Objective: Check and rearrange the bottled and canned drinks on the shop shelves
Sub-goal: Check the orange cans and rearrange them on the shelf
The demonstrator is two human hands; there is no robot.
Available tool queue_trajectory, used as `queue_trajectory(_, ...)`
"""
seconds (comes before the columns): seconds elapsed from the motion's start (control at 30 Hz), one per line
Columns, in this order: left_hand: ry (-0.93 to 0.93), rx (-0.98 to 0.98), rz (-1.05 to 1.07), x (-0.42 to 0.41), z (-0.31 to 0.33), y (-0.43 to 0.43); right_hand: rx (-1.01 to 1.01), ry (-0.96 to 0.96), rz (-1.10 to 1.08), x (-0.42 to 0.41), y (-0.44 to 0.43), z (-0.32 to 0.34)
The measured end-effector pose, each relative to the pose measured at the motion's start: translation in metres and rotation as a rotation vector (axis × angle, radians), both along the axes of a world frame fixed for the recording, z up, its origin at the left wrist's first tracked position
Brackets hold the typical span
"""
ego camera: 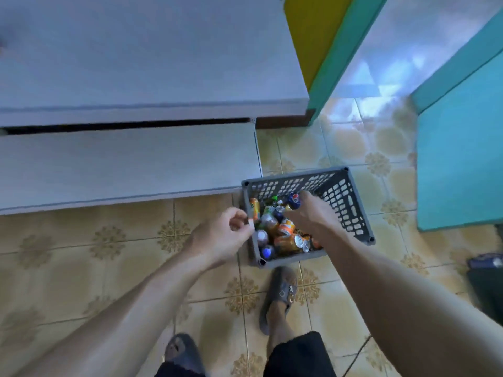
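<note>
Head view: orange can (pixel 288 242) flat in crate (pixel 353 213), top rightward

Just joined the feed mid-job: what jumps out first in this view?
The grey crate on the tiled floor, heaped with orange cans and other drinks, draws the eye first. The right hand reaches into it beside a blue can, while the left hand is curled at its left rim. White shelves fill the upper left.

grey crate (pixel 351 202), orange cans (pixel 287 243), floral yellow floor tiles (pixel 340 156)
</note>
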State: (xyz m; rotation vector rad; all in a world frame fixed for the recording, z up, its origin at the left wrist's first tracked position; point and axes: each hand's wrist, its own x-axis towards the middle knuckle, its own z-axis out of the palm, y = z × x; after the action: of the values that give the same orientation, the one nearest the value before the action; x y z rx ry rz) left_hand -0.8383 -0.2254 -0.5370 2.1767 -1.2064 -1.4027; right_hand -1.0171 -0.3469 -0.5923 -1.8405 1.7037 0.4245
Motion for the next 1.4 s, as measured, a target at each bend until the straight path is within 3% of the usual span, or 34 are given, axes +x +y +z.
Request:
queue_trajectory(0.27, -0.189, -0.248, 0.259, 0.200, 0.180, 0.153, -0.136, -0.278, 0.226, 0.236, 0.107, 0.210)
queue_trajectory(0.5, -0.245, -0.285, 0.428, 0.313, 0.233, 0.219, -0.224, -0.389, 0.415, 0.395, 0.148, 0.289)
queue_trajectory(0.83, -0.221, -0.264, 0.745, 0.507, 0.217, 0.224, -0.114, -0.469, 0.570, 0.629, 0.153, 0.257)
queue_trajectory(1.03, -0.276, -0.168, 0.737, 0.603, 0.208, 0.216, -0.079, -0.491, 0.543, 0.760, 0.152, 0.224)
queue_trajectory(1.23, -0.197, -0.106, 0.734, 0.658, 0.183, 0.214, -0.147, -0.496, 0.414, 0.815, 0.166, 0.189)
queue_trajectory(1.4, -0.150, -0.102, 0.613, 0.685, 0.171, 0.215, -0.181, -0.524, 0.289, 0.824, 0.180, 0.179)
